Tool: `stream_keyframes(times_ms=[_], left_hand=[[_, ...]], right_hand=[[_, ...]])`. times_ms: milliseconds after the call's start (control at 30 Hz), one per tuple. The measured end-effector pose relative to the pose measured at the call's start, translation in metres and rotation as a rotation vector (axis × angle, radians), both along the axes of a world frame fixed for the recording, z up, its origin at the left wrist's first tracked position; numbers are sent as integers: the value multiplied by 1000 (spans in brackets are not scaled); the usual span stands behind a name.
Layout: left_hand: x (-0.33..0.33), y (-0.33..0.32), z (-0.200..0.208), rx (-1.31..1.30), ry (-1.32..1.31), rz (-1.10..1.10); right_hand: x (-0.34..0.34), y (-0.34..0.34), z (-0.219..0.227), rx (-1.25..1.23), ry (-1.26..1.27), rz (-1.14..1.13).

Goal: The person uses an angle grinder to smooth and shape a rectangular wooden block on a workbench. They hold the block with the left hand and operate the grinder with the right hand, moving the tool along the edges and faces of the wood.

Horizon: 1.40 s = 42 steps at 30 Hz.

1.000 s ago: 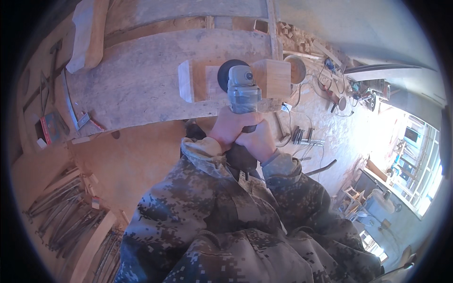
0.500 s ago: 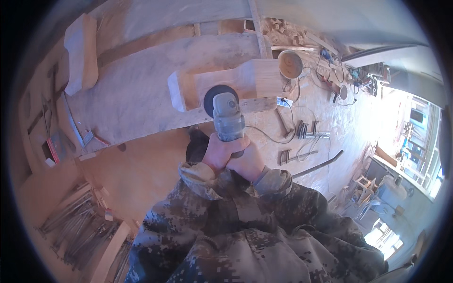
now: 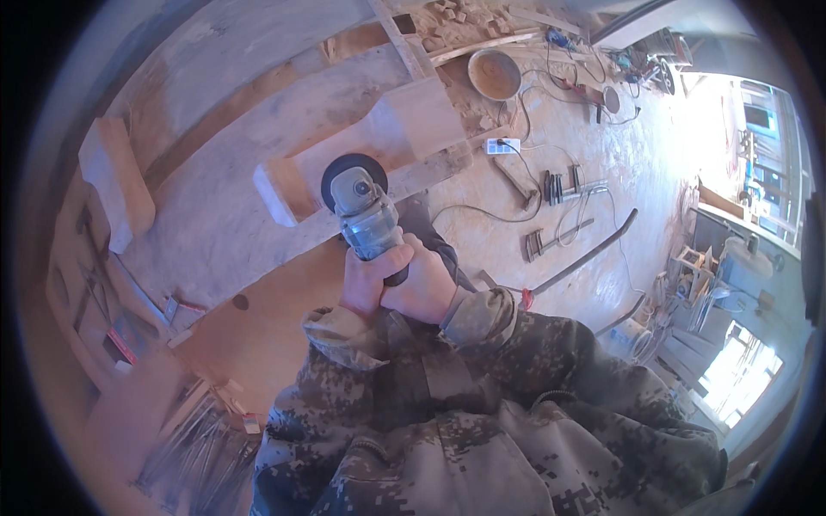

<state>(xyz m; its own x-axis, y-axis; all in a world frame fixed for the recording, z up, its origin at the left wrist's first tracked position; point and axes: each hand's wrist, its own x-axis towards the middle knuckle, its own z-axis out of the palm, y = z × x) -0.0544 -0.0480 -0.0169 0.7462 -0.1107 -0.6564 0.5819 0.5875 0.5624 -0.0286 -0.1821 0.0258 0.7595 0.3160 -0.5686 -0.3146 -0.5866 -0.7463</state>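
Note:
My left hand (image 3: 363, 279) and my right hand (image 3: 423, 282) are both wrapped round the body of a grey angle grinder (image 3: 370, 230). Its round dark disc (image 3: 374, 171) lies over the near side of a shaped, pale wooden block (image 3: 400, 127); whether it touches the wood I cannot tell. The block rests along the front of a dusty workbench (image 3: 215, 206), its chunky left end near the disc. Part of the block's near side is hidden by the grinder.
Another shaped wooden block (image 3: 116, 185) stands at the bench's left. Beyond the bench's right end are a round pan (image 3: 495, 74), a power strip (image 3: 503, 146), cords and several clamps (image 3: 572, 187) on the floor. A long dark bar (image 3: 585, 249) lies at right; thin rods (image 3: 194, 447) lie lower left.
My view has turned, so the bench now slants up to the right. The grinder sits further left in view, closer to the block's left end. Both hands keep their hold.

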Motion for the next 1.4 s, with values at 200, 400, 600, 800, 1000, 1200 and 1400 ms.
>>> stream_keyframes(times_ms=[200, 400, 600, 800, 1000, 1200, 1400], left_hand=[[16, -6, 1, -59, 5, -58], [20, -12, 8, -99, -15, -41], [21, -13, 9, -94, -4, -52], [20, -13, 7, -123, 11, -61], [15, -5, 5, -88, 41, -27], [1, 11, -12, -40, 49, -21], [4, 3, 4, -80, 26, -27]], right_hand=[[5, -6, 5, 10, 15, -103], [4, -8, 12, 4, -10, -136], [2, -9, 10, -10, -17, -148], [1, -10, 8, -18, -29, -144], [4, -4, 7, 24, 100, -111], [5, 4, -2, 90, 172, -32], [-8, 0, 0, 58, 56, -107]])
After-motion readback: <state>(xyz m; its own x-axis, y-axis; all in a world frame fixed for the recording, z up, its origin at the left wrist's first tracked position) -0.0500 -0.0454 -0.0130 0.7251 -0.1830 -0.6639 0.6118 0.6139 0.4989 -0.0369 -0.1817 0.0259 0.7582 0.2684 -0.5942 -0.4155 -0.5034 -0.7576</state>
